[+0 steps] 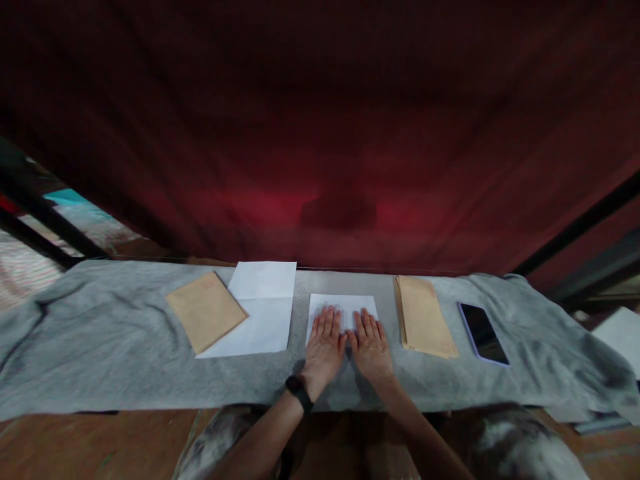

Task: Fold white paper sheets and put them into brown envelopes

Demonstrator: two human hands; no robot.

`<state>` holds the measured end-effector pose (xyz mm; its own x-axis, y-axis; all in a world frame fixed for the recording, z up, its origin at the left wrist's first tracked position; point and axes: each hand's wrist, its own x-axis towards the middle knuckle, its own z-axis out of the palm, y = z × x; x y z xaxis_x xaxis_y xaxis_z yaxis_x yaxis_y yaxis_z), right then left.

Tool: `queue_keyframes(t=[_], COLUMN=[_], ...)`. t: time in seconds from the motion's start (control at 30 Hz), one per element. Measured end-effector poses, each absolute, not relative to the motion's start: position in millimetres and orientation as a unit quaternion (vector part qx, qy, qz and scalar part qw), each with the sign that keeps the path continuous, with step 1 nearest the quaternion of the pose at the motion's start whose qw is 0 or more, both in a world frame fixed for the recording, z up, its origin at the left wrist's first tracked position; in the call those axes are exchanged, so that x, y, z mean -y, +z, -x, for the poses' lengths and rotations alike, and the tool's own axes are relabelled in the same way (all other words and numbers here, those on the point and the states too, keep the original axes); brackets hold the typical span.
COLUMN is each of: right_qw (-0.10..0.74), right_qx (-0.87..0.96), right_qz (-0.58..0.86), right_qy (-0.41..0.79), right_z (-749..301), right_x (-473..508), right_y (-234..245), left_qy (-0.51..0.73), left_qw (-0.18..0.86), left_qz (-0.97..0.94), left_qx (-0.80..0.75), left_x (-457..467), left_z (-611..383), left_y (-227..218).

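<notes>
A white sheet of paper, which looks folded, lies flat in the middle of the cloth-covered table. My left hand rests palm down on its left part, fingers stretched forward. On the right part my right hand lies flat too, its fingers slightly spread. The two thumbs nearly meet at the paper's near side. Both palms hide the near edge of the sheet. A dark band circles my left wrist.
Left of my hands, a brown envelope overlaps creased white paper. To the right lie several brown envelopes in a stack, then a phone. Grey cloth covers the table. A dark red curtain hangs behind it.
</notes>
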<state>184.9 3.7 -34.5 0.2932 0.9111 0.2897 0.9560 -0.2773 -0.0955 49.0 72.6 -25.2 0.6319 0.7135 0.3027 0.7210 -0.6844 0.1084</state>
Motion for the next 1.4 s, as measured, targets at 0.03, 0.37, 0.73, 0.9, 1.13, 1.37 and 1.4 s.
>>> queue_keyframes(t=[0.03,0.37,0.73,0.9,1.13,1.37,1.4], right_qw=[0.126,0.094,0.075,0.104,0.192,0.199,0.2], right_qx=[0.592,0.614,0.599,0.601,0.667,0.675,0.673], right_qz=[0.791,0.78,0.795,0.792,0.719,0.707,0.709], right_qy=[-0.089,-0.077,-0.057,-0.027,0.047,0.069,0.067], right_z=[-185,-187,-189,-193,-182,-173,-173], right_x=[-3,-2,-4,-3,-7,-7,-7], right_y=[-34,-28,-34,-29,-22,-23,-23], left_qy=[-0.158,-0.113,-0.079,-0.073,-0.069,-0.069,-0.07], left_qw=[0.003,-0.007,-0.005,0.003,0.006,-0.03,-0.03], left_qz=[0.911,0.919,0.923,0.926,0.935,0.94,0.942], left_qx=[0.38,0.378,0.377,0.37,0.348,0.333,0.327], left_x=[-68,-51,-43,-41,-38,-42,-43], left_z=[-51,-56,-62,-62,-64,-52,-50], left_y=[-26,-26,-15,-12,-7,-7,-9])
